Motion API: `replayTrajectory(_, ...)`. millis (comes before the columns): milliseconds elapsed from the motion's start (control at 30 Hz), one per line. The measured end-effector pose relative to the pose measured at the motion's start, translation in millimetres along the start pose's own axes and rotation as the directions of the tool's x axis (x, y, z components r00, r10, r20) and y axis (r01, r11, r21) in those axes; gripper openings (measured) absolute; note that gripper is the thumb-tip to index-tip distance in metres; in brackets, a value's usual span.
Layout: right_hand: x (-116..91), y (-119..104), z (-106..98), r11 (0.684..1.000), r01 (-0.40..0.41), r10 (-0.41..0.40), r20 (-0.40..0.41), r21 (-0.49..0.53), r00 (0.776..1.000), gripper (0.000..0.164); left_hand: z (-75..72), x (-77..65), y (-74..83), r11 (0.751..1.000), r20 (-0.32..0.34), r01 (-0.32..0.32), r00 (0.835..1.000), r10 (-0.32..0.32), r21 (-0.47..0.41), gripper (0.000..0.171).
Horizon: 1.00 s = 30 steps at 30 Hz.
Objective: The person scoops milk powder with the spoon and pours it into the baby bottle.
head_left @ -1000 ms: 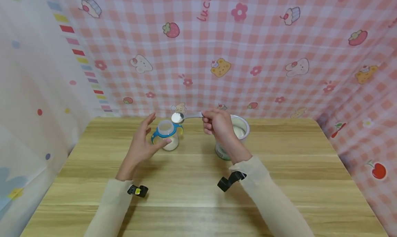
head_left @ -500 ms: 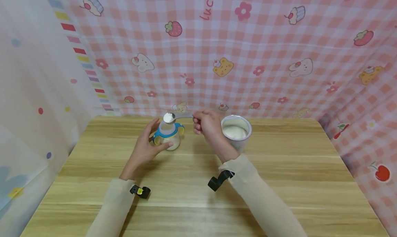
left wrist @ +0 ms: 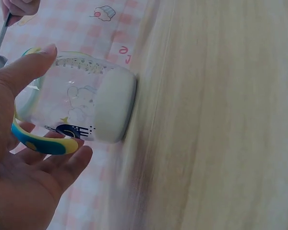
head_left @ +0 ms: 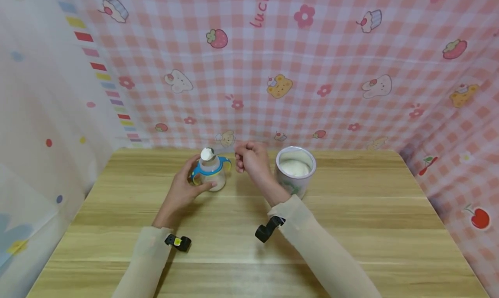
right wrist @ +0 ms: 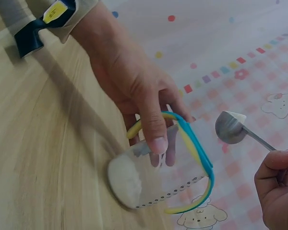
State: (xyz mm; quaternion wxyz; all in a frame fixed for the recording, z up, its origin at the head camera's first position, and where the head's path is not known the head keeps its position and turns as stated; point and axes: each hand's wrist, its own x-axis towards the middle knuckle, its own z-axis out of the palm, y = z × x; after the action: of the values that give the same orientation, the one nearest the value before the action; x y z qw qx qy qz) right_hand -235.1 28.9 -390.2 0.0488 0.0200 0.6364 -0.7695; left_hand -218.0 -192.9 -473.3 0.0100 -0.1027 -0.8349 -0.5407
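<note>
A clear baby bottle (head_left: 212, 183) with blue-and-yellow handles stands upright and uncapped on the table, white powder in its bottom. My left hand (head_left: 182, 186) holds it from the left, thumb across the front and fingers behind, as the right wrist view shows. In my right hand (head_left: 251, 159) I pinch the handle of a metal spoon (right wrist: 230, 128). Its round bowl carries a heap of white powder (head_left: 207, 153) over the bottle's mouth. The left wrist view shows the powder layer (left wrist: 113, 105) through the bottle's wall.
An open can (head_left: 278, 170) of white powder stands just right of my right hand, partly behind the forearm. The wooden table (head_left: 362, 211) ends at a pink checked curtain (head_left: 335, 72) at the back, with another curtain on the left.
My right hand has moved left from beside the can, bringing the powder-filled spoon over the bottle's mouth. The left hand has closed in on the bottle, which stays in place.
</note>
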Motion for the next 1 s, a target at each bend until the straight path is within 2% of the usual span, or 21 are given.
replayTrajectory(233,1.4,9.3,1.5,0.997,-0.014,0.011,-0.043,-0.075,0.999,0.011,-0.4,0.9,-0.4,0.999,0.0,0.029,1.0,-0.029,0.032,0.074)
replayTrajectory(533,-1.5,12.4,1.4,0.986,0.049,-0.057,-0.046,-0.162,0.997,0.012,-2.2,1.6,-0.6,0.999,0.013,0.046,0.999,-0.047,0.029,0.075)
replayTrajectory(667,-3.8,14.3,-0.4,0.968,0.1,-0.107,-0.019,-0.23,0.994,0.012,-1.3,1.1,-0.9,0.999,0.017,0.045,0.999,-0.045,0.022,0.074)
replayTrajectory(833,-6.5,15.2,-2.1,0.903,0.203,-0.207,0.031,-0.378,0.978,0.015,-0.8,1.4,-2.7,1.0,0.015,0.024,1.0,-0.024,0.014,0.072)
replayTrajectory(1000,-6.2,13.8,-2.9,0.799,0.329,-0.327,0.096,-0.504,0.94,0.013,-1.6,1.7,-3.5,1.0,0.019,0.006,1.0,-0.006,-0.011,0.07)
